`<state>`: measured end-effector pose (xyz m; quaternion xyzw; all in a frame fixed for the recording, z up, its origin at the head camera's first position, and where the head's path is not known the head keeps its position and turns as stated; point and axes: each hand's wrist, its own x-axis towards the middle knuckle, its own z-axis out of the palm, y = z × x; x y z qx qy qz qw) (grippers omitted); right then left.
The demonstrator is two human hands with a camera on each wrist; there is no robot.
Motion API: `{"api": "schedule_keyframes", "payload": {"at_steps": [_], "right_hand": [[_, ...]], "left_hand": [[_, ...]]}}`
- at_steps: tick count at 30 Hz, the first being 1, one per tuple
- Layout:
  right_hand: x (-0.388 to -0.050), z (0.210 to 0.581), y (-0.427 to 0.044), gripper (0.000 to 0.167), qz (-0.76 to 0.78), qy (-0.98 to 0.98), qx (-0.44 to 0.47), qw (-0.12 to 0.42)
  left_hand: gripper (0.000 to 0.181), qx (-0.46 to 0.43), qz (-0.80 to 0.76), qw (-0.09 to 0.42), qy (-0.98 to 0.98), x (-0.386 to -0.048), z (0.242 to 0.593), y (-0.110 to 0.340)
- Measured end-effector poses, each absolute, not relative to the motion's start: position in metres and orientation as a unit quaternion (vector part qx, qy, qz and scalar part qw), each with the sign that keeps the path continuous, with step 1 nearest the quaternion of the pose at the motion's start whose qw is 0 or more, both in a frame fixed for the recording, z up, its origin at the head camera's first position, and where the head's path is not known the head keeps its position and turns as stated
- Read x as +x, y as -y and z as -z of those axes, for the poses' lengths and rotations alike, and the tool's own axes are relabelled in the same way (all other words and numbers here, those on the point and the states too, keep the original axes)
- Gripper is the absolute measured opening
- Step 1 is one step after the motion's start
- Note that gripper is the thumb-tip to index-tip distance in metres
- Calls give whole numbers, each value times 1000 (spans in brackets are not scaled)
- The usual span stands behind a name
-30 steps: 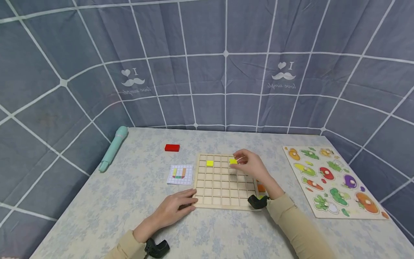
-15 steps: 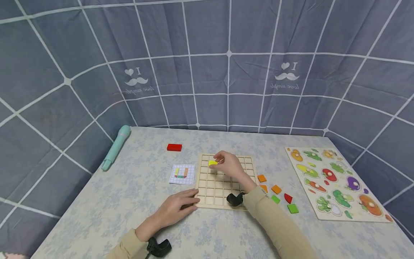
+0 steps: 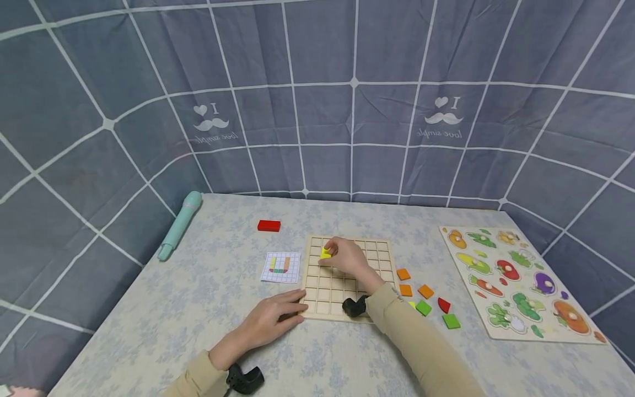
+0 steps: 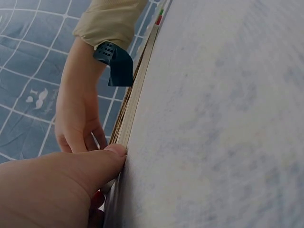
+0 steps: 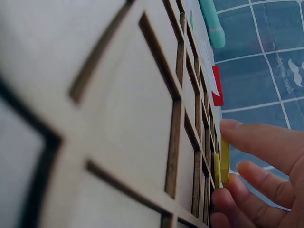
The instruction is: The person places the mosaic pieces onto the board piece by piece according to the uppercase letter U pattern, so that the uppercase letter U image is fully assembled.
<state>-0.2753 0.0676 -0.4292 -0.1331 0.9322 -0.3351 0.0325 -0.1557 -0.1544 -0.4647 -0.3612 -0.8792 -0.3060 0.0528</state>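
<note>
My right hand [image 3: 348, 258] is over the upper left of the wooden grid board [image 3: 329, 315]. In the right wrist view its thumb and fingers pinch a yellow tile [image 5: 225, 159], held just off the board beside another yellow tile [image 5: 217, 171] lying in a cell. At the board's lower left edge rests my left hand [image 3: 265, 322], its fingers extended against the rim; the left wrist view has its thumb [image 4: 107, 164] on the board's side. A pattern card [image 3: 280, 267] with a coloured U shape lies left of the board.
Right of the board lie several loose tiles, including an orange one [image 3: 425, 291], a green one [image 3: 451, 321] and a red one [image 3: 444, 305]. Farther right is a vegetable puzzle board [image 3: 521, 286]. A red block [image 3: 269, 226] and a teal microphone-shaped object [image 3: 180, 226] are at the back left.
My right hand has moved left across the board with the yellow tile, to the other yellow tile, uncovering the loose tiles at the right. The left hand stays at the edge.
</note>
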Motion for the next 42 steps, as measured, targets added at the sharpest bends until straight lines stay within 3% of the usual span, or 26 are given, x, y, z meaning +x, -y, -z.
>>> {"api": "schedule_keyframes", "payload": {"at_steps": [22, 34, 42], "right_hand": [[-272, 420, -76, 38, 339, -929, -140, 44], [-257, 354, -138, 49, 368, -918, -150, 18], [-239, 343, -186, 50, 371, -918, -136, -23]], "left_hand": [[30, -361, 306, 52, 879, -155, 464, 154], [30, -360, 308, 55, 879, -156, 464, 155], [31, -359, 307, 54, 880, -156, 465, 155]]}}
